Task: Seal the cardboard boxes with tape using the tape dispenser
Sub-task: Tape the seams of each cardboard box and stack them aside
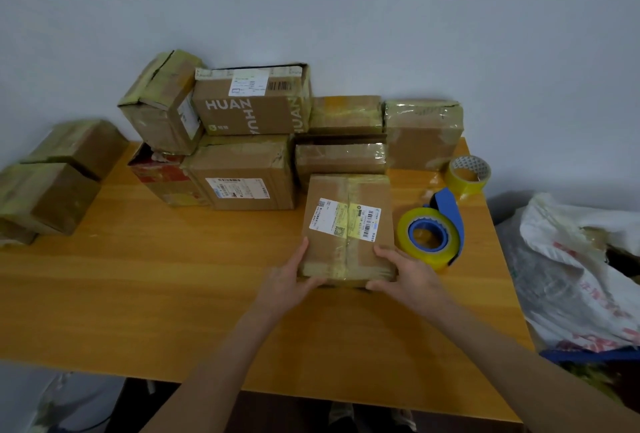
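Observation:
A flat cardboard box [348, 197] with a white shipping label and yellowish tape strips lies on the wooden table [173, 276]. My left hand [291, 280] grips its near left corner, thumb on top. My right hand [401, 271] grips its near right corner, thumb on top too. Just right of the box lies the blue tape dispenser [434, 230], loaded with a yellow tape roll and touched by neither hand. A spare tape roll [467, 174] sits farther back on the right.
Several taped cardboard boxes [249, 141] are stacked against the wall behind. Two more boxes [52, 183] stand at the table's left edge. A white plastic bag [581, 270] bulges beside the right edge.

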The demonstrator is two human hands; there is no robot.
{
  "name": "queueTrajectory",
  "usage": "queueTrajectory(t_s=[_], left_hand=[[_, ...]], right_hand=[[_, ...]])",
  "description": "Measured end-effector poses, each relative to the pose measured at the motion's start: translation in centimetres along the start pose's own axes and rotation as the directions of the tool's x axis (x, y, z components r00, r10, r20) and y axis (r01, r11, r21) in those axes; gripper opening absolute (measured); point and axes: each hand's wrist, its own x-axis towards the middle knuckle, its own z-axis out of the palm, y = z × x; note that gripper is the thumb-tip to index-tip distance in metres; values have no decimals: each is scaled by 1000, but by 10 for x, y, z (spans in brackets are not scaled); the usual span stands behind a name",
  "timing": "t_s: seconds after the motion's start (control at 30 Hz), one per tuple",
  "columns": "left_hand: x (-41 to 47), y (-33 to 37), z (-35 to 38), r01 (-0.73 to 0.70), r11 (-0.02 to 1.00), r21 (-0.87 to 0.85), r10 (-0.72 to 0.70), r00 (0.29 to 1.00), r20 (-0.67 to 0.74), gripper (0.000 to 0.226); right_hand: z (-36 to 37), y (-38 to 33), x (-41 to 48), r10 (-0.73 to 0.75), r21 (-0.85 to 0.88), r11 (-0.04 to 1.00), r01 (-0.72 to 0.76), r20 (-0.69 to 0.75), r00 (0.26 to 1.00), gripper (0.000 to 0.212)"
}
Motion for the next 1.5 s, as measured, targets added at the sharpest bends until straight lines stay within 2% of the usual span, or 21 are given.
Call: queueTrajectory(t_s=[0.1,0.2,0.33,0.43,0.5,0.57,0.6,0.67,0.73,0.87,1.0,1.13,1.3,1.4,1.5], left_hand=[[2,18,4,107,994,-25,-107,994,-32,91],[3,20,8,122,992,-20,-123,991,-47,91],[0,16,10,154,988,8,-153,985,-83,64],[-1,19,8,156,987,33,-152,983,-107,44],[1,16,3,156,988,15,-155,987,-46,45],[3,11,-4,182,980,-75,-178,983,52,51],[4,9,-8,199,967,-159,-189,979,78,57],[9,9,-15,234,905,-356,-237,971,35,70],[16,15,-21,264,840,-475,-297,955,4,65],[16,27,-22,277,795,-540,-238,961,143,53],[7,19,-19,198,798,-570,-176,980,95,50],[-12,12,-26,97,738,-667,-110,994,23,63],[-40,7,-54,-16,712,-702,-89,990,-113,57],[-63,-1,-70,-51,698,-715,-131,972,-197,51],[-93,-15,-85,-84,682,-727,-184,942,-282,38]], right_hand=[[-3,-10,2,49,15,999,-48,-38,998,67],[2,-10,1,21,6,1000,-21,-92,996,51],[6,-6,-1,7,-5,1000,-7,-99,995,39],[6,-7,1,16,-10,1000,-18,-104,994,42],[1,-7,2,39,36,999,-37,-50,998,53],[-5,-8,1,111,166,981,-104,-36,993,69],[-7,-9,1,174,228,961,-153,-74,982,74],[-7,-12,2,325,331,906,-265,-139,936,76],[-4,-15,6,413,435,833,-342,-77,908,74],[2,-26,-2,425,624,673,-397,112,898,59],[13,-24,-16,472,707,580,-405,113,874,48],[12,-22,-32,450,782,495,-378,142,882,47],[10,-49,-40,338,905,341,-254,134,932,36],[15,-70,-46,269,923,334,-191,101,958,31],[26,-94,-53,171,922,351,-164,109,979,47]])
